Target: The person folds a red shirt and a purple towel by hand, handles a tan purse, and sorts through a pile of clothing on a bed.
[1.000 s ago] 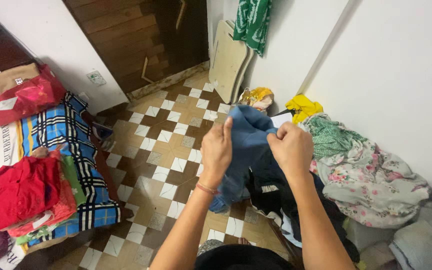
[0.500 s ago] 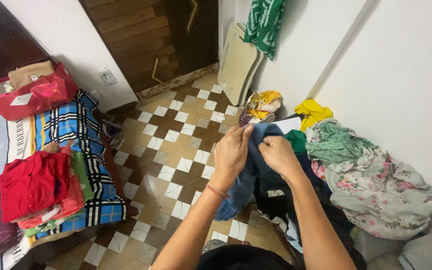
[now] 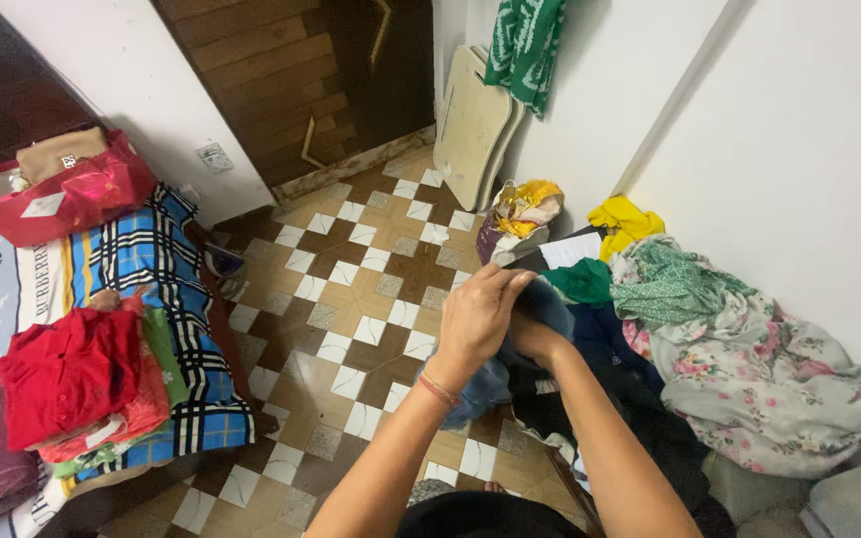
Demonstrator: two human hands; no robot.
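Here the left hand [image 3: 478,319] has its grip closed over a soft, crumpled blue denim garment [image 3: 480,384] above the patterned tile floor [image 3: 351,289]. The right hand [image 3: 528,334] sits tucked beneath the left; its grip cannot be told. A floral cloth heap [image 3: 759,374] lies beside.

This is a home, a small bedroom with laundry being sorted. Well to the left of the fingers [image 3: 495,289] lies a bed with a blue checked sheet [image 3: 142,269], carrying a stack of folded red clothes [image 3: 67,374] and a red bag [image 3: 62,194]. Just right of the fingers, loose garments pile against the white wall: a floral cloth [image 3: 769,374], a green one [image 3: 675,284], a yellow one [image 3: 628,219]. Beyond the fingers are a brown-and-white tiled floor [image 3: 351,289] and a wooden door [image 3: 291,70].
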